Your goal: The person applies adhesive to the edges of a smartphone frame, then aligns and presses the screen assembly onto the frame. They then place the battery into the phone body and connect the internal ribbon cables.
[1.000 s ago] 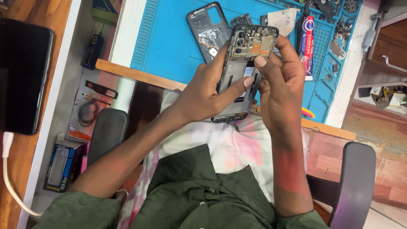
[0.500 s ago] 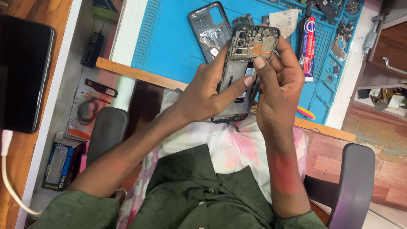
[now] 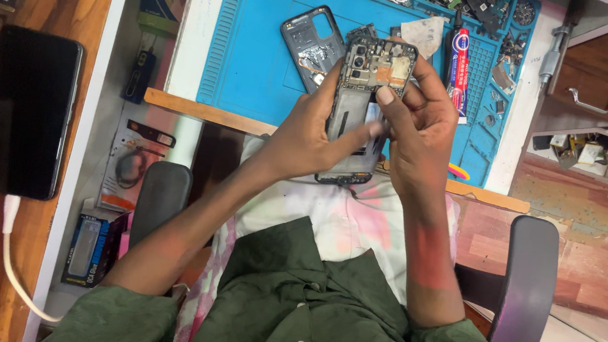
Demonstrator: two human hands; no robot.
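An opened smartphone [image 3: 368, 77] with its back cover off and its circuit board showing is held upright over my lap, in front of the blue work mat [image 3: 255, 57]. My left hand [image 3: 307, 134] grips its left side, the thumb pressing across the empty battery bay. My right hand [image 3: 418, 126] holds the right edge, with the index finger bent onto the middle of the frame. The dark removed back cover [image 3: 310, 43] lies on the mat just behind the phone.
A red and white glue tube [image 3: 458, 71] and several small parts and screws lie at the mat's right and far edge. A black phone [image 3: 27, 110] on a white cable rests at left. Packaged items sit on a lower shelf [image 3: 124, 170]. Chair armrests flank me.
Both hands and the phone stay in almost the same place. My right index finger has shifted slightly on the phone's frame.
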